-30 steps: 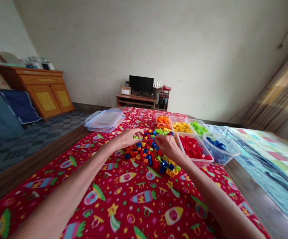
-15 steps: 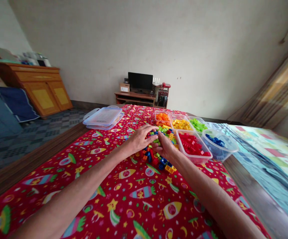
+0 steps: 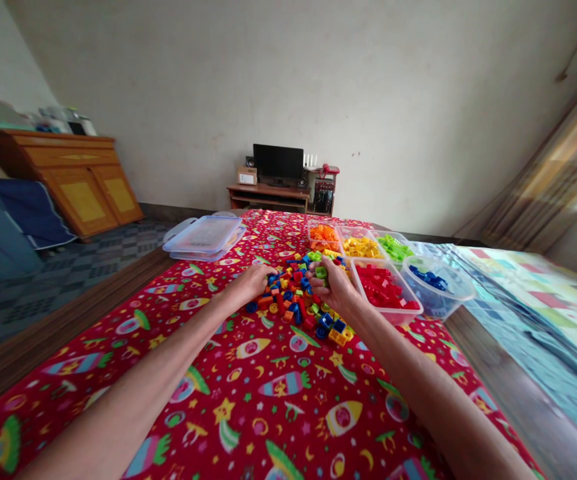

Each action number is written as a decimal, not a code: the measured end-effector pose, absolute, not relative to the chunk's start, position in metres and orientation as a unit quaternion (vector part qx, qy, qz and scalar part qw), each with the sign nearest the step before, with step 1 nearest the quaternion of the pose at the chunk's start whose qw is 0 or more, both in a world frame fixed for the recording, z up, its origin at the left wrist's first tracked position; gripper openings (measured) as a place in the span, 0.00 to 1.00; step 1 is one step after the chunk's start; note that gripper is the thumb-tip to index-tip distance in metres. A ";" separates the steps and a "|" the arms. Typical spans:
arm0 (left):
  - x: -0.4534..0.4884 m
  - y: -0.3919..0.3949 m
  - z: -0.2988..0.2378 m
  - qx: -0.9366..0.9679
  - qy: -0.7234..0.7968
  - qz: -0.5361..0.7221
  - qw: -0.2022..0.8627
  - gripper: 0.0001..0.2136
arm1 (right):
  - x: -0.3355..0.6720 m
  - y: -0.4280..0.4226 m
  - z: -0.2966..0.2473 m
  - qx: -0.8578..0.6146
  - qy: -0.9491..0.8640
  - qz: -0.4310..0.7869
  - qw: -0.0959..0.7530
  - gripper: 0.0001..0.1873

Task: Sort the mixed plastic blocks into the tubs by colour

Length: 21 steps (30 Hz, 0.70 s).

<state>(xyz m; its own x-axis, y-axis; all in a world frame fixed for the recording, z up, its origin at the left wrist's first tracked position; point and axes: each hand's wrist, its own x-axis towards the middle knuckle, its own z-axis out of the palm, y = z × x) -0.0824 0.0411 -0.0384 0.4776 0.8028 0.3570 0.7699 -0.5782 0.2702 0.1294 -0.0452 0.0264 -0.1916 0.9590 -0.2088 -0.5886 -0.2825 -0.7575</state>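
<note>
A mixed pile of plastic building bricks (image 3: 293, 295) in blue, red, orange, yellow and green lies spread on the tablecloth. My right hand (image 3: 337, 287) is curled at the pile's right side, closed around a light green building brick (image 3: 321, 273) that shows between thumb and fingers. At the pile's left edge is my left hand (image 3: 253, 283), its fingers drawn together among the bricks; whether they pinch one is hidden. Just right of my right hand stands a clear box (image 3: 393, 313) of red bricks.
Behind are clear containers of orange bricks (image 3: 324, 234), yellow bricks (image 3: 362, 247) and green bricks (image 3: 394, 247). A round tub (image 3: 443, 308) with blue bricks stands at the right. Stacked clear lids (image 3: 203, 237) lie at the back left. Red patterned cloth (image 3: 288, 413) covers the table.
My hands have moved apart: the left went left to the pile's edge, while the right stayed near the pile's right side with a green brick now showing in it.
</note>
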 end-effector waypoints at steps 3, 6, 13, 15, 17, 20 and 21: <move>-0.082 0.042 -0.037 0.859 0.452 0.237 0.039 0.18 | 0.129 -0.046 0.026 -0.346 -0.273 0.719 0.537 0.15; -0.083 0.044 -0.032 0.857 0.457 0.236 0.040 0.15 | 0.129 -0.045 0.026 -0.353 -0.279 0.716 0.534 0.15; -0.078 0.040 -0.022 0.831 0.465 0.304 0.038 0.11 | 0.133 -0.041 0.022 -0.344 -0.295 0.699 0.553 0.14; -0.073 0.035 -0.017 0.822 0.465 0.324 0.048 0.10 | 0.135 -0.039 0.022 -0.339 -0.294 0.699 0.557 0.14; -0.064 0.028 -0.011 0.822 0.452 0.338 0.079 0.10 | 0.139 -0.037 0.022 -0.333 -0.293 0.701 0.559 0.15; -0.046 0.013 -0.004 0.837 0.405 0.350 0.113 0.09 | 0.143 -0.035 0.023 -0.328 -0.291 0.693 0.572 0.14; -0.039 0.009 -0.004 0.847 0.387 0.347 0.110 0.09 | 0.143 -0.035 0.024 -0.329 -0.290 0.688 0.578 0.15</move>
<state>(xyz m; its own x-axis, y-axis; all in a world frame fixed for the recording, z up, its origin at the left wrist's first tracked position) -0.0394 0.0086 -0.0039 0.4600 0.7315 0.5032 0.5794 -0.6768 0.4541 0.1433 -0.0346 0.0235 -0.1158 0.9862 -0.1181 -0.6049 -0.1644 -0.7792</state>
